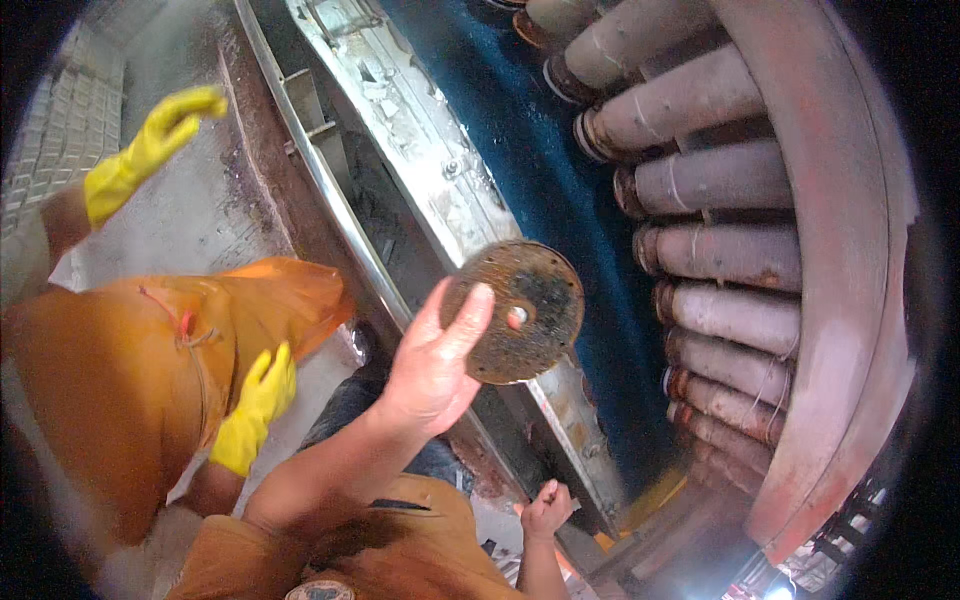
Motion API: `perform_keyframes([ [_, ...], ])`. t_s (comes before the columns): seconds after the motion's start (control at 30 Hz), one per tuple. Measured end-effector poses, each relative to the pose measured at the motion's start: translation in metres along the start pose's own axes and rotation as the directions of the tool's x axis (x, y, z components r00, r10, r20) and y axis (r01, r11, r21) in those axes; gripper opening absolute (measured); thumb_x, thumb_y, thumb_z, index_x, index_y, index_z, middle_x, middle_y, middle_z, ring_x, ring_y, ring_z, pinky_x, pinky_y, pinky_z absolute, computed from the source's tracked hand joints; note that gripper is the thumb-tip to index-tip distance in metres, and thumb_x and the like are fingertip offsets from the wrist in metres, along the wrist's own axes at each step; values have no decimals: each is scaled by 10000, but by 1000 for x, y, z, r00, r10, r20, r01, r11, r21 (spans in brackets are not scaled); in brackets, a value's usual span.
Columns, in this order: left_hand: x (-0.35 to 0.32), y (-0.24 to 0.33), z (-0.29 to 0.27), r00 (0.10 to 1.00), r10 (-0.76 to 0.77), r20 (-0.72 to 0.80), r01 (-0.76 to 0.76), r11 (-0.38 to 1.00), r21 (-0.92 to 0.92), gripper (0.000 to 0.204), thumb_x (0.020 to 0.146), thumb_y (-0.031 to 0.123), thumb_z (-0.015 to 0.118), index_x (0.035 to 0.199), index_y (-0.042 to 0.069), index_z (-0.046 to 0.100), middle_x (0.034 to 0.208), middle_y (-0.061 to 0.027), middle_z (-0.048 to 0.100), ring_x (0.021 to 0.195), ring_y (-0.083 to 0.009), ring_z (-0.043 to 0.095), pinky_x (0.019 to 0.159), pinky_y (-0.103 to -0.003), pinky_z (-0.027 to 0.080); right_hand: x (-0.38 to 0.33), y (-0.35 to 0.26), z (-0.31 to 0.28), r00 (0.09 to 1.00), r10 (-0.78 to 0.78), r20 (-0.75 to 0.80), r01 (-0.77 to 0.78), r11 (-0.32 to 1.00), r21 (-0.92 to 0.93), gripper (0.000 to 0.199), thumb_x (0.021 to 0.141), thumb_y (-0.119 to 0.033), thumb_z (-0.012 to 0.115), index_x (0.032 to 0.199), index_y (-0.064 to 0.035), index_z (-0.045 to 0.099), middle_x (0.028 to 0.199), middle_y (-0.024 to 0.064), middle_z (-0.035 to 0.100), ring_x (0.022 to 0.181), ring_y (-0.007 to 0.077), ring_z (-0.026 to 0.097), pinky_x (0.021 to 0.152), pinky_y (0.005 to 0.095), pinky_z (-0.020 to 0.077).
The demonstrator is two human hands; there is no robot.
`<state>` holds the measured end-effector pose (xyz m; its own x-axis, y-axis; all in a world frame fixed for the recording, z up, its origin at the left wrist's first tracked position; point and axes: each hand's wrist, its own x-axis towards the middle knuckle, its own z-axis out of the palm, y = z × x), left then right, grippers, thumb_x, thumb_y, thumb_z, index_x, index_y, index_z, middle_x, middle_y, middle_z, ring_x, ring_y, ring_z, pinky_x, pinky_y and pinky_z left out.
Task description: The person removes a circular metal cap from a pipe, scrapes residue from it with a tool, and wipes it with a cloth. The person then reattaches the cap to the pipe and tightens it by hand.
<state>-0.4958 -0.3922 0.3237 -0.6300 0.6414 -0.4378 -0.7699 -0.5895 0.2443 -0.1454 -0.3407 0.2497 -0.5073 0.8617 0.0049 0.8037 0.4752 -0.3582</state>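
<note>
Our left hand point(425, 370) was bare and part-closed in the head view, thumb laid over the face of a round disc point(540, 285) with the other fingers mostly hidden behind, so it had hold of one edge. Our right hand point(547, 510), also bare, sat lower and further right, fingers curled in loosely; we couldn't tell if anything was in it.

The disc stuck out past our left thumb, up off the pale metal ledge point(440, 165) as far as we could judge. Looked like metal, so we'd guess stiff, a bit heavy and not fragile. A one-sided pinch probably let it want to tip, and the grime might've been slick or gritty, hard to say. Our pick for a hold was opposite sides of the rim.

Looks-wise it was brown and rusty, blackened on the part away from the thumb, with little holes near the edge. There was a pale pinkish spot mid-disc, maybe a fingertip through a hole, not sure. A co-worker's yellow gloves point(262, 415) were left of our left hand, off the disc, and grey cylinders point(715, 182) lined up to its right.
</note>
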Motion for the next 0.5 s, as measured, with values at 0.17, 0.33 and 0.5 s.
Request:
perform_keyframes([
  [0.17, 28, 80, -46, 994, 103, -42, -106, 993, -61, 425, 998, 384, 453, 1265, 60, 518, 1165, -92, 611, 1060, -221, 588, 947, -434, 482, -8, 17, 7, 992, -3, 128, -4, 998, 55, 382, 961, -256, 486, 666, -17, 445, 597, 169, 453, 546, 352, 471, 528, 430, 364],
  [0.33, 62, 174, -70, 966, 224, -130, -239, 964, -115, 543, 986, 500, 409, 1280, 58, 521, 1237, -116, 592, 1136, -274, 564, 987, -477, 458, -1, 10, 14, 979, -165, 117, 192, 937, -292, 325, 932, -272, 501, 733, -15, 491, 674, 173, 495, 625, 362, 511, 591, 450, 394],
  [0.5, 99, 259, -75, 943, 307, -132, -327, 927, -182, 594, 992, 530, 360, 1242, 20, 534, 1176, -127, 606, 1074, -252, 582, 969, -435, 467, 54, -71, -10, 848, -212, 487, 371, 892, -258, 318, 823, -354, 628, 934, -56, 638, 947, 136, 644, 824, 316, 615, 758, 450, 500],
])
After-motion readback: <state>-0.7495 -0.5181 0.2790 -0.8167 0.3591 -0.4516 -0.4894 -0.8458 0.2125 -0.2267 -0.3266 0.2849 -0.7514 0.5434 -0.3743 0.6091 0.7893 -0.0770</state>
